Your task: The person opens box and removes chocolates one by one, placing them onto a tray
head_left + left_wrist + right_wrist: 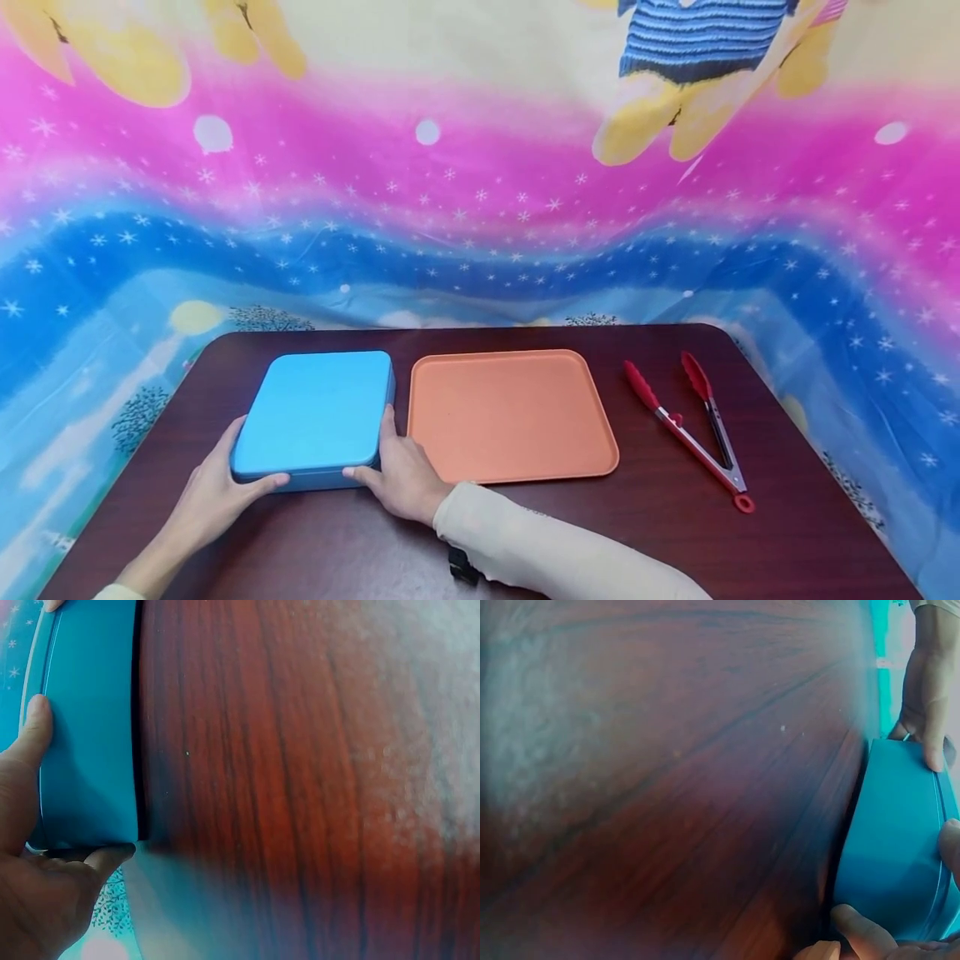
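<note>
A flat blue box (318,408) with rounded corners and its lid on sits on the left part of the table. At its near left corner my left hand (217,492) grips it, thumb along the front wall and fingers round the left side. My right hand (405,471) holds the near right corner, its thumb on the front and other fingers along the right side. In the left wrist view, the box's front wall (90,735) shows a lid seam near the left thumb (36,731). The right wrist view shows both hands at opposite ends of the box (892,840).
An orange tray (513,417) lies just right of the box, partly behind my right hand. Farther right are red-handled tongs (705,433), spread apart. The dark wooden table (337,550) is backed by a printed cloth (480,192).
</note>
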Demonstrator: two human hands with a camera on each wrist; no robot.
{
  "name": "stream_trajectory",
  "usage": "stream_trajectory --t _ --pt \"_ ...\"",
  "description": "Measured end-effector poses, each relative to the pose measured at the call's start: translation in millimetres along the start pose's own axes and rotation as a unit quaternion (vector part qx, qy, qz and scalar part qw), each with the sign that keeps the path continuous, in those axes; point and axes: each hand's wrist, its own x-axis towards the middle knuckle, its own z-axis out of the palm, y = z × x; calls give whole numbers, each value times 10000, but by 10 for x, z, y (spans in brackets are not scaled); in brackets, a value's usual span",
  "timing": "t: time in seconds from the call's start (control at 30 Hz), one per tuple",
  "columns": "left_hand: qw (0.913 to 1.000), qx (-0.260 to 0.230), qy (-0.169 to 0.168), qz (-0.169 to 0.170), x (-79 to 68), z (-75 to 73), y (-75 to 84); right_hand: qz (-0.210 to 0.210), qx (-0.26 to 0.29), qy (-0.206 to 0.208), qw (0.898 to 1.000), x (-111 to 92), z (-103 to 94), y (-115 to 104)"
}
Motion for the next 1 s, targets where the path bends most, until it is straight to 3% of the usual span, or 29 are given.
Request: stream_trajectory --t 1.0 --pt "9999 -76 -87 -41 93 -22 -9 28 499 -148 9986 103 -122 26"
